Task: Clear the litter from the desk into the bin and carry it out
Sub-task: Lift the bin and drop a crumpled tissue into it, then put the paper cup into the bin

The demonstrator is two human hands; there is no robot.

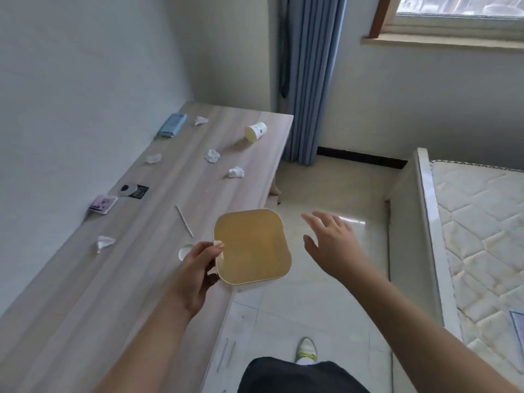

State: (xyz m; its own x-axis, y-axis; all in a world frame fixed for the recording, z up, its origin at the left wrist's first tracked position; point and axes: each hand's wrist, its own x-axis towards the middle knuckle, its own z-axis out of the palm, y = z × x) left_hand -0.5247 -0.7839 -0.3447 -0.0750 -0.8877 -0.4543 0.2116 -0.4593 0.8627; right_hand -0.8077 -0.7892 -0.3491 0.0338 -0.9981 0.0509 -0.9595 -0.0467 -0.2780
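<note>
Bin in your left hand, frame centre.
Your left hand (198,268) grips the bin (252,246) rim over the desk (158,191) edge; right hand (330,236) open, fingers spread. Paper cup (256,131) upper centre.

Five paper wads (212,155), one cup (256,131).

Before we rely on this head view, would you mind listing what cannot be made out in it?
- Small white round item on the desk: partly hidden behind the left hand.
- Bin: only its inside shows; the outer walls and base face away.
- Paper cup: the print is too small to read.
- Black card and pink packet: lettering blurred.
- Right hand: the palm faces away.
</note>
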